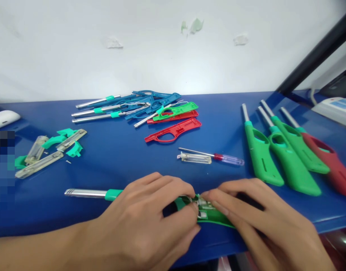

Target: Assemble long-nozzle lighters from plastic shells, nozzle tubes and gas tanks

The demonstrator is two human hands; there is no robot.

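Observation:
Both hands are at an opened green gas lighter (218,218) near the front edge of the blue table, its metal tube pointing left. My left hand (150,214) closes around the lighter's trigger area, with thumb and fingertips at the inner parts. My right hand (263,214) pinches at the inside of the handle shell, where a clear piece shows partly; the fingers hide the rest. Just beyond the hands lie a screwdriver (229,159) with a clear and red handle and a clear fuel tank (195,158).
Clear tanks and green triggers (53,141) lie at the left. Blue lighter shells with metal tubes (105,109) are piled at the back, beside red shells (175,130). Several whole lighters, green (264,162) and red (328,158), lie at the right. A white wall stands behind.

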